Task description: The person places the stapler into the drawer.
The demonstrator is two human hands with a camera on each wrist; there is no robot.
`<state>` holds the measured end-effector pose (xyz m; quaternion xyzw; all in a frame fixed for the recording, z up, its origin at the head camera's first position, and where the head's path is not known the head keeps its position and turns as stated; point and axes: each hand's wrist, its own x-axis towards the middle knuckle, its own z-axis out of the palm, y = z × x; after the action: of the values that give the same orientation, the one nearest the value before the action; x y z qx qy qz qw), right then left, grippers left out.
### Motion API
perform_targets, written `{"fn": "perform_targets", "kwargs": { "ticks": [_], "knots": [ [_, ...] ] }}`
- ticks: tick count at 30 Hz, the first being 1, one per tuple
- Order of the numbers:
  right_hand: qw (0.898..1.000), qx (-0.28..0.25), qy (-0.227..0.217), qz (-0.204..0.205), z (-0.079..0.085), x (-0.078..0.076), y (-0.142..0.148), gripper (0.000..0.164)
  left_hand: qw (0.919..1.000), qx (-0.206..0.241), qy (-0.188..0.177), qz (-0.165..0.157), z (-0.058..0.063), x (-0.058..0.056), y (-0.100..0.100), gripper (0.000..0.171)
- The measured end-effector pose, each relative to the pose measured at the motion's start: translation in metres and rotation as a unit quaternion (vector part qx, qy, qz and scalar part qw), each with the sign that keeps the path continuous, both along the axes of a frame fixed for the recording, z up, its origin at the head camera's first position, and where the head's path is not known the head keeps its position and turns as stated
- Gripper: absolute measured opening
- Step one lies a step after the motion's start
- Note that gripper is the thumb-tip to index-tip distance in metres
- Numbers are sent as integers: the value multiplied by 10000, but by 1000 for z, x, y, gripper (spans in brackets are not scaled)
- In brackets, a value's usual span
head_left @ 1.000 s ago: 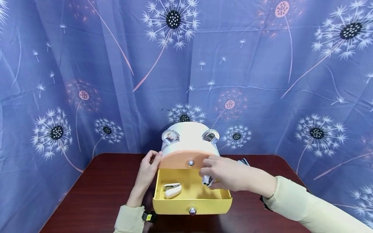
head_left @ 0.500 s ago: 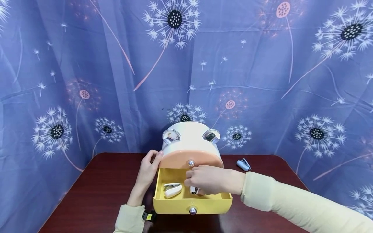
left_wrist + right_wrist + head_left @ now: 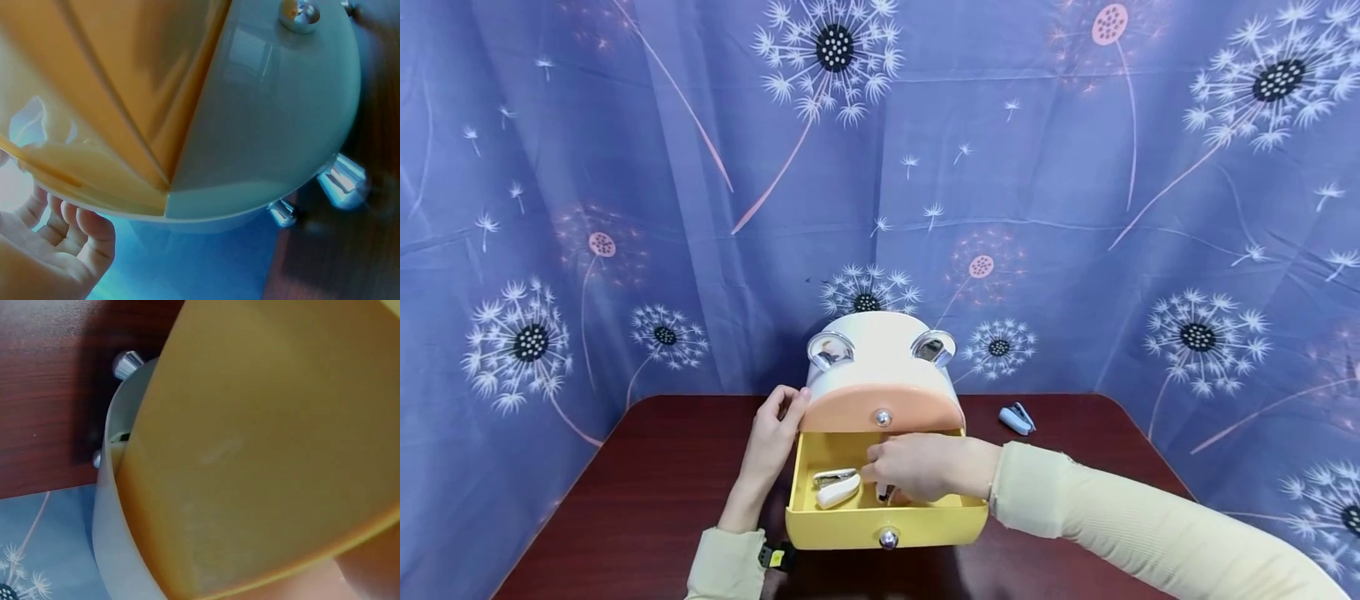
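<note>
A small white storage box with round chrome ornaments has its lower yellow drawer pulled out. My left hand rests at the box's left side; in the left wrist view its bent fingertips touch the curved outer wall. My right hand is down in the drawer, its curled fingers holding a small white-and-dark stapler, mostly hidden beneath the hand. Beside it, in the drawer's left part, lies a white mini stapler. The right wrist view shows the yellow drawer wall but not the hand.
A light blue mini stapler lies on the dark red wooden table, right of the box. Above the open drawer is a peach front with a chrome knob. A blue dandelion-print curtain hangs behind and around the table.
My right hand has moved left and down inside the drawer with the stapler, uncovering the blue stapler on the table. My left hand stays at the box's side. The head view has shifted slightly.
</note>
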<state>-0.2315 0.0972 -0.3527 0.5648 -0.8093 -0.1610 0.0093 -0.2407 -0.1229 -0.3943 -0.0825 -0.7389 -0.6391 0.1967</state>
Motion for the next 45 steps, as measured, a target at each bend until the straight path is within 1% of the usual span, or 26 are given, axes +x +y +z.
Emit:
{"fn": "perform_targets", "kwargs": {
  "ticks": [6,11,19,26,30,32,35,37,38,39,42,45],
  "knots": [
    [9998,33,-55,-180,-4,-5,-4,26,10000,-21,26,-19,1,0,-4,20],
    [9999,60,10,-108,-7,-5,-7,21,10000,-20,-25,11,1,0,-5,19],
    [9993,127,328,-98,-9,-1,-14,16,10000,18,-1,7,4,0,-6,19],
    [9987,22,494,-88,-8,1,-13,19,10000,-10,30,24,4,-1,-7,20],
    [9995,-149,217,-196,0,3,-8,23,10000,-26,-9,58,3,-2,-6,19],
    [9992,-287,-82,-262,5,6,-5,23,10000,-22,-14,65,3,-2,-6,18],
    [9972,-530,-419,-322,14,10,2,20,10000,-10,4,59,3,-2,-5,18],
    [9951,-721,-613,-285,19,15,7,16,10000,-23,-9,63,2,-2,-5,18],
    [9940,-821,-666,-280,21,18,11,16,10000,-26,-36,63,2,-2,-5,19],
    [9931,-917,-682,-252,23,20,14,16,10000,-14,-8,69,-3,-5,-6,20],
    [9893,-1267,-712,-133,27,27,26,19,9999,-36,-52,87,-4,-4,-4,20],
    [9845,-1560,-774,-215,30,33,38,26,9999,-51,-43,96,-6,-3,-3,20]
  ]
}}
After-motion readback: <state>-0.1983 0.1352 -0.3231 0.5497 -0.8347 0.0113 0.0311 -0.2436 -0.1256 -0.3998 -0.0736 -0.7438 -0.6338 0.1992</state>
